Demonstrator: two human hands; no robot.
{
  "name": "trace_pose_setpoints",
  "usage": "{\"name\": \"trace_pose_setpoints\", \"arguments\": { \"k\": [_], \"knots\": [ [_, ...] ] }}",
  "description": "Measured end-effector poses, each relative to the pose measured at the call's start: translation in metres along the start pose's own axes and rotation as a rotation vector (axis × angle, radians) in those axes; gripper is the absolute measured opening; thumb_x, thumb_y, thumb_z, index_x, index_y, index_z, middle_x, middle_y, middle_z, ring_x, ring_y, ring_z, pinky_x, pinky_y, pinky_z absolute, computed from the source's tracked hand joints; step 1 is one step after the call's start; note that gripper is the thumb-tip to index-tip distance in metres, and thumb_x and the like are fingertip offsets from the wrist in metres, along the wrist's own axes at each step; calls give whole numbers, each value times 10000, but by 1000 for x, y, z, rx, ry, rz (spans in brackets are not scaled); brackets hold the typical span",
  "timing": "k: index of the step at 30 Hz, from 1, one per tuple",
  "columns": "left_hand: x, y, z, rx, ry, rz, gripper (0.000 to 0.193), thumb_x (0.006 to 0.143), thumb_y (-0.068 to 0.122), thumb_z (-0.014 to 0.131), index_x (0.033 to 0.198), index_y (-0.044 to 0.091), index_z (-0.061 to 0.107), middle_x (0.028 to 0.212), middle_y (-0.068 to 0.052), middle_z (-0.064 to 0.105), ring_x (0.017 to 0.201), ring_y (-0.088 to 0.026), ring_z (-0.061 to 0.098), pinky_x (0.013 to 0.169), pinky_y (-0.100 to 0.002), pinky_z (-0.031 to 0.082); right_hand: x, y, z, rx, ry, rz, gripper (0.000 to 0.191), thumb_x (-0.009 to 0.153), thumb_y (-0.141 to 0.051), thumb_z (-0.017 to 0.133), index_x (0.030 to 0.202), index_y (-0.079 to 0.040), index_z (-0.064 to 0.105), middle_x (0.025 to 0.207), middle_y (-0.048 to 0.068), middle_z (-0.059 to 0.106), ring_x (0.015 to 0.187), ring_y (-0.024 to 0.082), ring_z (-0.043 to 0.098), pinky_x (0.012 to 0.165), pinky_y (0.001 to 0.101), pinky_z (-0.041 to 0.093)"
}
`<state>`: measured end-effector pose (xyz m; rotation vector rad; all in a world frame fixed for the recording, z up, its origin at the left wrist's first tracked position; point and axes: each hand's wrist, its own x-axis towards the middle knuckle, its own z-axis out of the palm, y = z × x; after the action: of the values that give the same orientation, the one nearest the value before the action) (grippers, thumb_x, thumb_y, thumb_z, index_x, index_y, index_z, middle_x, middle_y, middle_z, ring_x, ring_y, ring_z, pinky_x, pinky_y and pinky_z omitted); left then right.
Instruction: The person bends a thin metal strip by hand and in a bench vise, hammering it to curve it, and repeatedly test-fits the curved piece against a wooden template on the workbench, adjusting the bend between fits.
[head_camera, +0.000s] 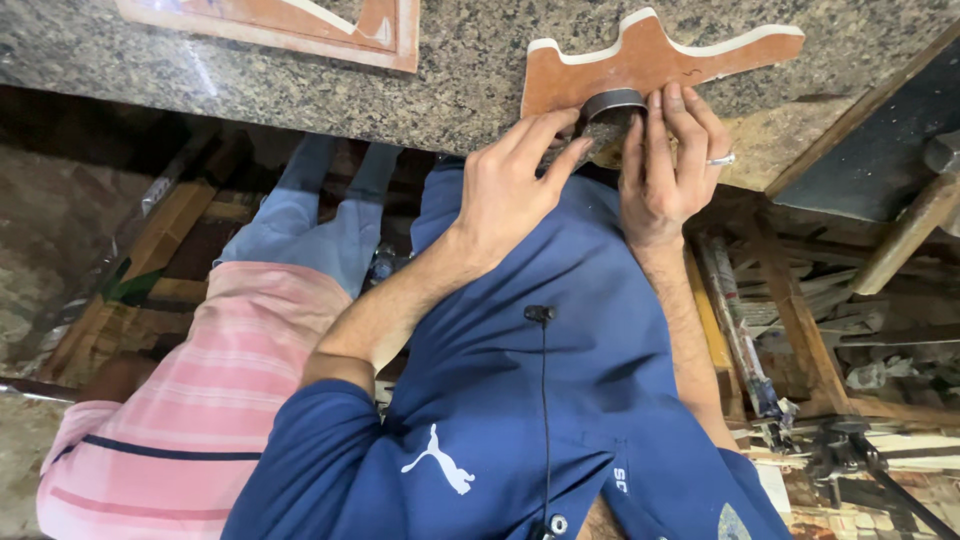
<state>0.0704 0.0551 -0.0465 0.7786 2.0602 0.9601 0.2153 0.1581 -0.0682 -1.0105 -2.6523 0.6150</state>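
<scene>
The small dark round band sits at the edge of the speckled stone bench — it looks light and stiff, best pinched by its rim. Left hand fingers touch it; right hand fingers press the brown curvy wooden cutout — neither grips.

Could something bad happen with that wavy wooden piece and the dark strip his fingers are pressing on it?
Maybe. The wavy-edged reddish-brown wooden cutout sits at the edge of the speckled granite slab, so it might slide off. The left hand and right hand crowd the dark curved strip, so fingertips could get scraped or pinched. The silver ring might catch on the edge.
</scene>
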Motion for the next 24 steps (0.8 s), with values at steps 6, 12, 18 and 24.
{"name": "trace_pose_setpoints", "arguments": {
  "k": [6,12,18,24],
  "knots": [
    [1,-2,2,-121,-14,-65,317,965,173,779,1258,88,695,1105,-63,748,936,-156,787,796,-279,642,-1,-1,0,10,20,-8,250,1011,72,785,1254,83,729,1322,150,666,1256,343,613,1073,425,545],
    [1,0,2,-192,-10,-69,290,961,121,779,1241,75,723,1102,-62,739,909,-133,789,789,-262,647,5,-4,-6,37,35,2,240,1006,72,781,1240,75,731,1299,144,674,1248,335,623,1065,410,544],
    [5,17,-8,-494,-143,-40,364,917,63,807,1261,46,691,1179,-64,713,974,-129,763,853,-269,648,7,-14,-43,311,154,198,241,965,99,760,1195,34,731,1207,151,704,1180,311,658,1057,401,540],
    [12,58,6,-880,-575,-107,328,919,17,820,1221,-23,699,1093,-89,757,990,-126,738,904,-286,618,1,-10,-85,591,347,341,214,985,94,689,1179,13,727,1210,122,729,1156,219,698,1033,326,557]
  ]
}}
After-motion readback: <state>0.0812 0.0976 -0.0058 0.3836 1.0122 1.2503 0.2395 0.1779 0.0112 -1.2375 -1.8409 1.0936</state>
